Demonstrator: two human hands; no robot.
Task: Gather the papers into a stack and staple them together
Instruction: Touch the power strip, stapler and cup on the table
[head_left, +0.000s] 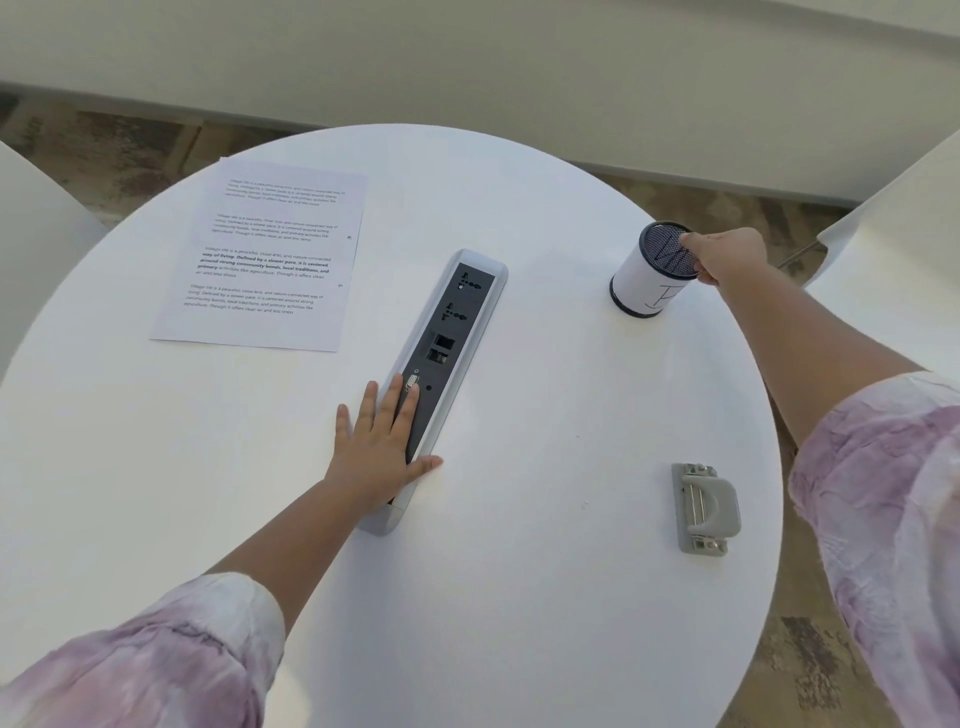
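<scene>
One printed papers (265, 254) stack, flat, two-holed.

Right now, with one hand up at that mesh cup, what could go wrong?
1. The right hand holds the cup by its rim, tilted near the table edge; it might tip or fall off.
2. The papers overhang the far edge and might slide off.
3. No stapler shows, only a grey hole punch.

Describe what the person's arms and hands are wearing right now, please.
Both arms wear loose, crinkled sleeves in a mottled lilac-and-white tie-dye pattern, pushed up so the forearms are bare. The left sleeve bunches near the elbow; the right sleeve does likewise. The left hand and right hand show no gloves, rings or watch.
</scene>
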